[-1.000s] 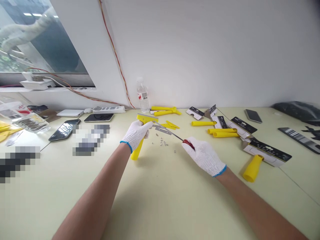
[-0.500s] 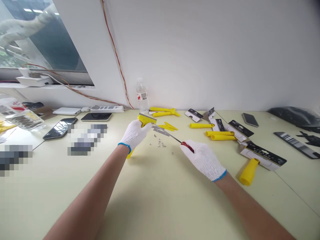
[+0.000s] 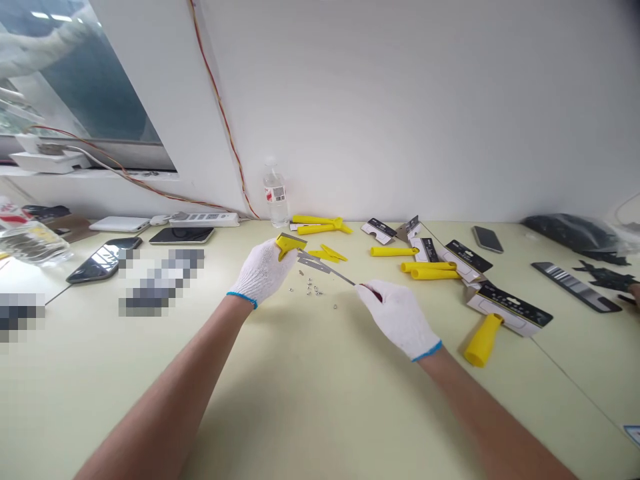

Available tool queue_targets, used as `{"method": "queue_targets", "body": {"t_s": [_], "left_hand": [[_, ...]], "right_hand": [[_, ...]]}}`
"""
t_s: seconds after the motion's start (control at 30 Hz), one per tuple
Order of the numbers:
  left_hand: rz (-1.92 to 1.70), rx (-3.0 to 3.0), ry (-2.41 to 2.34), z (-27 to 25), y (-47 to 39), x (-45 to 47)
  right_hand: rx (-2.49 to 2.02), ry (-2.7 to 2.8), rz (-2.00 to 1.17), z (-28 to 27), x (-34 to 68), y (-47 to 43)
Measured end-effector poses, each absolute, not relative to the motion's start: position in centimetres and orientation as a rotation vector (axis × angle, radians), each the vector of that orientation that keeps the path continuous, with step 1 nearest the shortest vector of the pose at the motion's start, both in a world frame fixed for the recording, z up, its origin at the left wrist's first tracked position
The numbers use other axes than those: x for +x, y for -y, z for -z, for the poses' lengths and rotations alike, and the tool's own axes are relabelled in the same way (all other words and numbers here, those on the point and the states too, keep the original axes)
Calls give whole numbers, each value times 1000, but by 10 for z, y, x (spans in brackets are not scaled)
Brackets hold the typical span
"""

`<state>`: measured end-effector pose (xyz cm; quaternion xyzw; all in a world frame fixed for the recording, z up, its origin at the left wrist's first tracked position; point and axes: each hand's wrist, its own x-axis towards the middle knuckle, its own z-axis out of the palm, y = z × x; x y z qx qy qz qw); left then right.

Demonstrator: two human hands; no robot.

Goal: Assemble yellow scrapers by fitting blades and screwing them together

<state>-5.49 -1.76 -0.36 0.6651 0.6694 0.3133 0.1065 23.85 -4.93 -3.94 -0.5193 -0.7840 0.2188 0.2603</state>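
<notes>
My left hand [image 3: 263,272], in a white knit glove with a blue cuff, is closed around a yellow scraper [image 3: 285,247] with a metal blade edge at its head. The glove hides the scraper's handle. My right hand [image 3: 400,317], gloved the same way, grips the red handle of a screwdriver [image 3: 344,277]. Its shaft points up and left toward the scraper's head; whether the tip touches it I cannot tell. Under the shaft lie flat metal blades [image 3: 314,265] and yellow plastic pieces [image 3: 327,254]. Several small screws [image 3: 309,291] are scattered on the table between my hands.
Yellow handles [image 3: 434,274] and black-and-white cardboard packages [image 3: 520,310] lie to the right. A water bottle [image 3: 275,193] stands by the wall near a power strip [image 3: 204,219]. Phones [image 3: 181,235] lie at left. Part of another person's hand [image 3: 635,291] shows at the right edge.
The view has turned slightly right. The scraper has tilted in my left hand, and its lower end no longer shows below the glove. Another person's fingers have appeared at the right edge.
</notes>
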Motion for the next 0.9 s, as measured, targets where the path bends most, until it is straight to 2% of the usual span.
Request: {"method": "queue_targets", "body": {"t_s": [0.1, 0.17, 0.33, 0.4, 0.6, 0.67, 0.8, 0.9], "left_hand": [[-936, 1944, -1996, 6, 16, -54], [-941, 1910, -2030, 8, 15, -55], [-939, 1890, -2070, 13, 13, -56], [-941, 1882, -2075, 14, 13, -55], [-926, 1926, -2057, 17, 14, -53], [-907, 1908, -2058, 17, 14, -54], [-891, 1884, -2039, 14, 15, -54], [-866, 1864, -2039, 14, 15, -53]], "right_hand": [[-1423, 2257, -845, 36, 245, 51], [-1414, 2266, -853, 37, 244, 53], [-1409, 2128, -289, 45, 227, 56], [-1403, 2111, -201, 47, 223, 57], [-1388, 2291, -752, 49, 232, 56], [-1435, 2255, -644, 50, 234, 53], [-1436, 2157, -130, 51, 233, 48], [-1413, 2190, -132, 47, 232, 49]]}}
